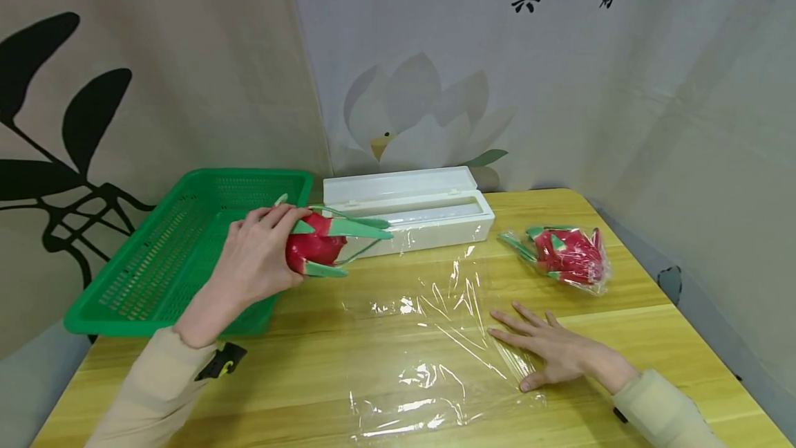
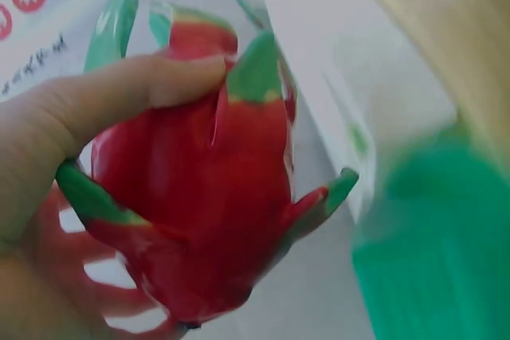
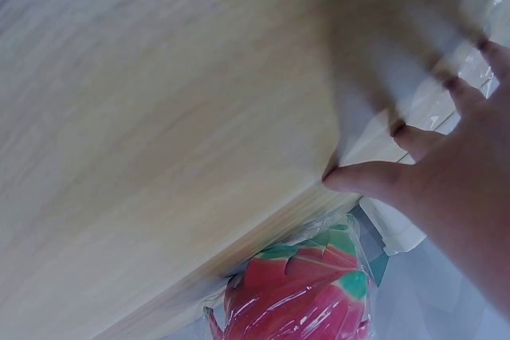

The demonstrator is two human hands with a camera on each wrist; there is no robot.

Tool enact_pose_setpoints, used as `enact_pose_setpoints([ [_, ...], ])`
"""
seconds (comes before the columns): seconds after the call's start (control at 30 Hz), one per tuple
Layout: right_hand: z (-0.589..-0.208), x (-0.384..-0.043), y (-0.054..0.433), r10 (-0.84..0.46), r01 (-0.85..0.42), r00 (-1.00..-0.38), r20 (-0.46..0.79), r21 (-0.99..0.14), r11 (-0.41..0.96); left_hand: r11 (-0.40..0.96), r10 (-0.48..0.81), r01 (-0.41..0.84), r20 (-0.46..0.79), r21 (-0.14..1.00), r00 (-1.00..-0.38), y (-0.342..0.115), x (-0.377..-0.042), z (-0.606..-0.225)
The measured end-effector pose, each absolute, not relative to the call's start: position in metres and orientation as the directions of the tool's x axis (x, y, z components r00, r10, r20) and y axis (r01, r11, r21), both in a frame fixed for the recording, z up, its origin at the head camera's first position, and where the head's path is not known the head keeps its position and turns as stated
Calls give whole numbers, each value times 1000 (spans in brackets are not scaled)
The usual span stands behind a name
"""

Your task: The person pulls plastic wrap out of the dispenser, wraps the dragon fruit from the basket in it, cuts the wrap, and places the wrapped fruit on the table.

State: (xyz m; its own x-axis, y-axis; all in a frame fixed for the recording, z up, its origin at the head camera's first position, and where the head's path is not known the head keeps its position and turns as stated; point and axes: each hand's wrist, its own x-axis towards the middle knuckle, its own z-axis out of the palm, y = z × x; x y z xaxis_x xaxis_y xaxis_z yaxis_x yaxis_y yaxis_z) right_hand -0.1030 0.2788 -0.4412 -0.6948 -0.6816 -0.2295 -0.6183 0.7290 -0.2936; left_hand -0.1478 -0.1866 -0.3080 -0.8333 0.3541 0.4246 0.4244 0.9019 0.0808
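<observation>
My left hand (image 1: 258,251) grips a red dragon fruit (image 1: 315,240) with green-tipped scales, held above the table beside the green basket. In the left wrist view the thumb lies across the dragon fruit (image 2: 199,189) and the other fingers curl behind it. A sheet of clear plastic film (image 1: 410,358) lies over the middle of the table, with creases and shiny folds. On its right edge rests my right hand (image 1: 553,348), its fingers spread. Another dragon fruit (image 1: 569,254), wrapped in clear film, lies beyond that hand; the right wrist view shows this wrapped dragon fruit (image 3: 299,296) too.
A green plastic basket (image 1: 137,327) stands at the left of the wooden table (image 1: 298,393). At the back, a white film dispenser box (image 1: 429,234) has its lid raised, and the film reaches to its front. A printed curtain (image 1: 236,54) hangs behind the table.
</observation>
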Motion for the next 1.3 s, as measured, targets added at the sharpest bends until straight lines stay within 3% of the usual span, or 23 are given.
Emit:
enact_pose_setpoints([
  [0.57, -440, -103, 279, -674, -611, -700, -237, -291, 736, 868, 284, 426, 450, 254, -847, -96, -133, -355],
  [1.3, -442, -103, 279, -686, -622, -694, -217, -300, 724, 892, 298, 382, 322, 243, -899, -20, -119, -406],
])
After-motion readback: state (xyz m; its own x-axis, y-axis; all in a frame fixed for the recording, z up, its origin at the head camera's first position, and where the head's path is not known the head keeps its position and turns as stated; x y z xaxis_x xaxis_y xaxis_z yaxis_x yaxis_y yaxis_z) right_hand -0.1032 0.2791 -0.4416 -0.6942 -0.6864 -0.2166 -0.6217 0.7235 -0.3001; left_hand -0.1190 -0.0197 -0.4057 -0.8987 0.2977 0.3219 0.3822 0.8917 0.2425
